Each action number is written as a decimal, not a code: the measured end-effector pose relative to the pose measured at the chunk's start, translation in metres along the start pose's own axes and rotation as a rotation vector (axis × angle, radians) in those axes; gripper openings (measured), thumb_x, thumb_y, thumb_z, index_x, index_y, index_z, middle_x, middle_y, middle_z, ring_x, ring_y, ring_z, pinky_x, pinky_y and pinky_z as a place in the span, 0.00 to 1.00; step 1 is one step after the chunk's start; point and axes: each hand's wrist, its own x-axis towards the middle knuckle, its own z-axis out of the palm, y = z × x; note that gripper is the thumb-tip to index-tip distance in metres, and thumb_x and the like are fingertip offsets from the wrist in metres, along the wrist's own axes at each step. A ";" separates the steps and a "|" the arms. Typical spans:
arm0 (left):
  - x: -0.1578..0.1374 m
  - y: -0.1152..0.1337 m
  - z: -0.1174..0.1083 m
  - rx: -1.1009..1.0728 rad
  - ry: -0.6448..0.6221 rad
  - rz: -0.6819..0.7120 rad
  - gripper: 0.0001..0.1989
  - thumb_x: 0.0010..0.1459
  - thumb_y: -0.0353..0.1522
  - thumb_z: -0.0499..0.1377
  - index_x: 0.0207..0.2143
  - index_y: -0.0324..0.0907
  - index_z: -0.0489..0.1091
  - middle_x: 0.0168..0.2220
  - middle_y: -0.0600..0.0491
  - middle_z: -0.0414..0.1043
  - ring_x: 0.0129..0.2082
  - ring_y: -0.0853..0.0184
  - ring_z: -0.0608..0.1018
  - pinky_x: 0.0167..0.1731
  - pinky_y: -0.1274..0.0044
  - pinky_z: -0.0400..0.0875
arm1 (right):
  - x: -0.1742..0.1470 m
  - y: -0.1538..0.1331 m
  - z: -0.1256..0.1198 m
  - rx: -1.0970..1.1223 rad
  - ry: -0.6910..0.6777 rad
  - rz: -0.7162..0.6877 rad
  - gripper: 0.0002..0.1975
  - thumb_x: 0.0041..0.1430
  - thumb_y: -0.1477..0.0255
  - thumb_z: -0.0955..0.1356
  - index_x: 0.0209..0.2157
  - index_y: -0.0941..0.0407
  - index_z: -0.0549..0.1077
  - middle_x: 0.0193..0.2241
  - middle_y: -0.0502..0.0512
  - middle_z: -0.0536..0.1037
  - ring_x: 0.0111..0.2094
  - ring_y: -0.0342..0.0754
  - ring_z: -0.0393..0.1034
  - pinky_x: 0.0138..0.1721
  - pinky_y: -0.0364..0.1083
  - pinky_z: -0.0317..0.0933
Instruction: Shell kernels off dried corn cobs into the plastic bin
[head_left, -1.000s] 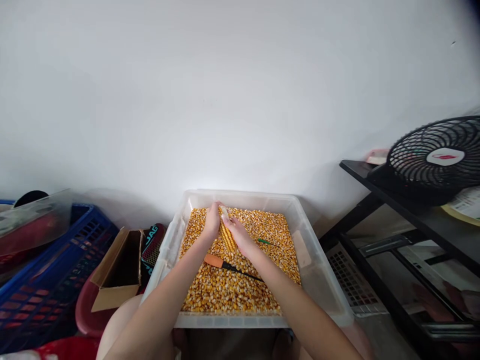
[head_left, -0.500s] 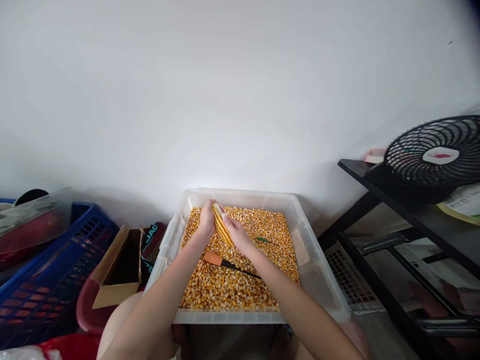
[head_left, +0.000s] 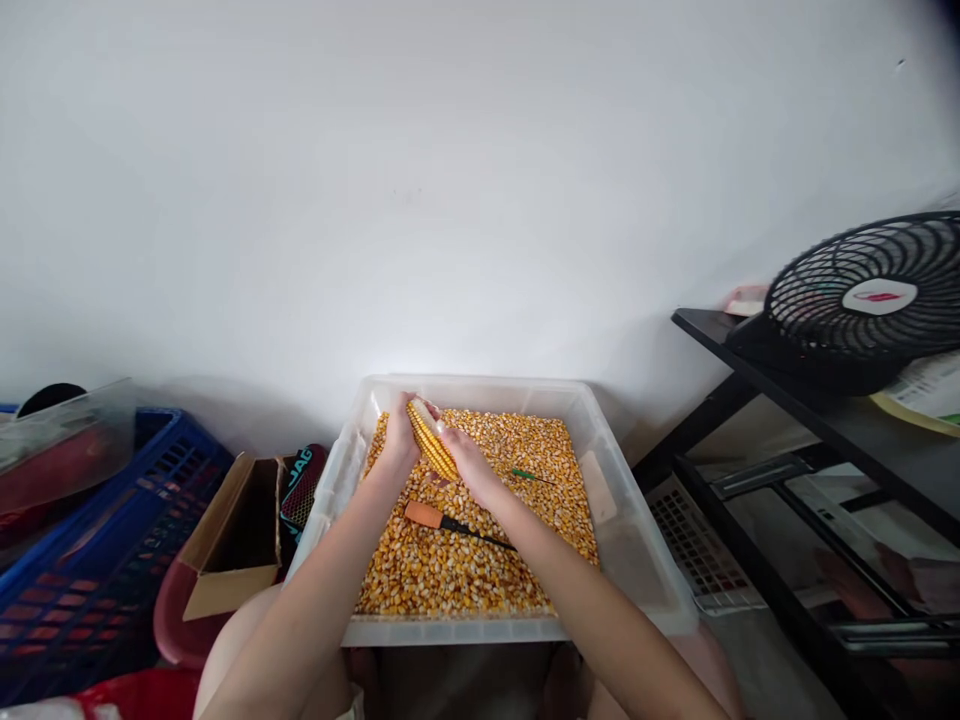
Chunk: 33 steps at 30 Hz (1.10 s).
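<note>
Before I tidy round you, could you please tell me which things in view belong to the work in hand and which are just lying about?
In the work:
corn cob, held by left hand and right hand
loose kernels
plastic tub
probably the orange-handled tool and green-handled tool, lying on the kernels

Apparently lying about:
fan
blue basket
cardboard box

corn cob (head_left: pixel 430 441) shifted left, tilted further over
</note>
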 end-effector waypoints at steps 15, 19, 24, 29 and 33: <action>-0.005 0.006 0.000 -0.198 -0.148 -0.183 0.11 0.46 0.34 0.57 0.17 0.41 0.59 0.12 0.57 0.60 0.13 0.72 0.65 0.16 0.81 0.61 | -0.004 0.007 0.000 -0.157 -0.064 -0.023 0.29 0.56 0.44 0.57 0.35 0.56 0.69 0.21 0.49 0.69 0.18 0.43 0.63 0.17 0.44 0.64; -0.007 0.010 0.001 -0.223 -0.214 -0.194 0.12 0.47 0.33 0.57 0.17 0.41 0.58 0.12 0.58 0.58 0.13 0.73 0.64 0.15 0.81 0.61 | -0.004 0.008 0.000 -0.157 -0.016 -0.028 0.32 0.59 0.45 0.51 0.37 0.56 0.70 0.25 0.54 0.72 0.20 0.45 0.65 0.19 0.47 0.66; -0.002 0.020 -0.006 -0.295 -0.280 -0.228 0.12 0.48 0.32 0.56 0.16 0.41 0.57 0.12 0.59 0.55 0.12 0.74 0.63 0.16 0.81 0.61 | -0.005 0.003 -0.005 -0.073 -0.204 -0.013 0.27 0.60 0.48 0.56 0.43 0.55 0.69 0.30 0.54 0.74 0.24 0.44 0.69 0.21 0.44 0.67; 0.003 0.023 -0.014 -0.309 -0.341 -0.248 0.12 0.49 0.31 0.56 0.16 0.41 0.57 0.12 0.59 0.54 0.12 0.73 0.62 0.16 0.81 0.61 | -0.009 -0.004 -0.007 -0.055 -0.311 -0.001 0.22 0.53 0.54 0.68 0.43 0.55 0.68 0.33 0.52 0.73 0.26 0.43 0.69 0.20 0.42 0.67; 0.003 0.020 -0.015 -0.303 -0.372 -0.245 0.12 0.49 0.30 0.55 0.16 0.41 0.57 0.12 0.58 0.54 0.12 0.74 0.61 0.15 0.81 0.60 | -0.010 -0.001 -0.007 -0.005 -0.305 -0.018 0.20 0.53 0.55 0.68 0.40 0.55 0.70 0.33 0.53 0.73 0.29 0.46 0.71 0.23 0.45 0.69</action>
